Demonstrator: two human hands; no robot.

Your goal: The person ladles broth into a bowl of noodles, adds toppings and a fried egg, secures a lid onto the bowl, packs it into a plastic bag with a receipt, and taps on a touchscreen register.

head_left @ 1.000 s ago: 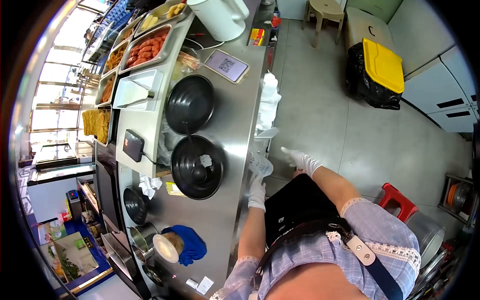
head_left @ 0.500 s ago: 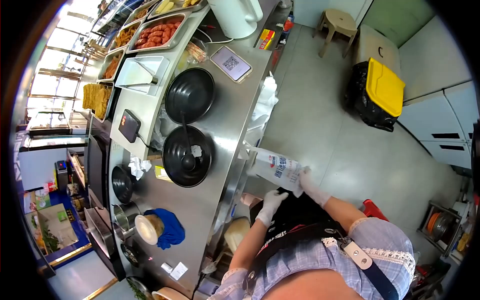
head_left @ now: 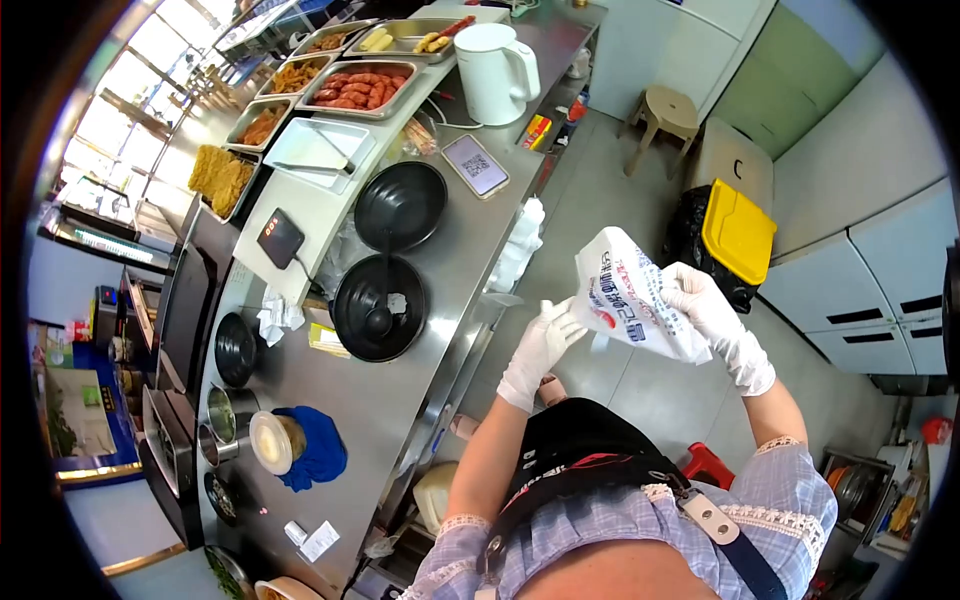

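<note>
A white plastic bag (head_left: 635,300) with blue and red print hangs in front of me, over the grey floor. My right hand (head_left: 705,308), in a white glove, has its fingers closed on the bag's right side. At the bag's left edge is my left hand (head_left: 545,348), also gloved, with its fingers apart; whether the fingertips touch the bag is hard to tell. To the left, on the steel counter (head_left: 440,290), stand two black bowls (head_left: 400,205), the nearer one (head_left: 360,330) with a black ladle in it.
Food trays (head_left: 362,90), a white kettle (head_left: 493,75) and a phone with a code (head_left: 476,166) are at the upper left. A blue cloth (head_left: 312,450) lies beside a lidded tub (head_left: 272,443). Beyond my right hand stands a yellow-lidded bin (head_left: 740,230); a red stool (head_left: 708,465) is nearer.
The bag has come away from the counter's side and up in front of me, with my right hand closed on it. My left hand has risen to its left edge and opened.
</note>
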